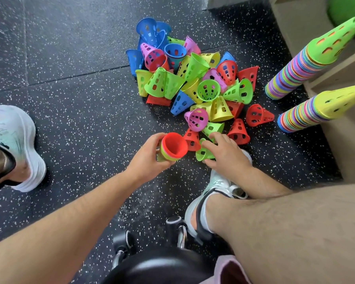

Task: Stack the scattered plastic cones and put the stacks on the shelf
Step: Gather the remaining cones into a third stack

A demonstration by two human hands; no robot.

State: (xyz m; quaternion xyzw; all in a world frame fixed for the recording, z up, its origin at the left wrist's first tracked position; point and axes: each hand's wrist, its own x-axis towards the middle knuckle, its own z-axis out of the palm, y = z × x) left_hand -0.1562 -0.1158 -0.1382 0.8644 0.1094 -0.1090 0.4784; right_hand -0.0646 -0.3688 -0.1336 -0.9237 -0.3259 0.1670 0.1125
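Note:
A heap of scattered plastic cones in blue, green, yellow, red and pink lies on the dark speckled floor. My left hand grips a short stack of cones, its open red mouth facing up at me. Just right of it, my right hand curls its fingers round a green cone lying at the near edge of the heap. Two tall finished stacks stand to the right, one topped green, one topped yellow.
A wooden shelf unit rises at the right behind the tall stacks, with a green ball in it. My two feet in white shoes rest on the floor. A black wheeled stool is under me.

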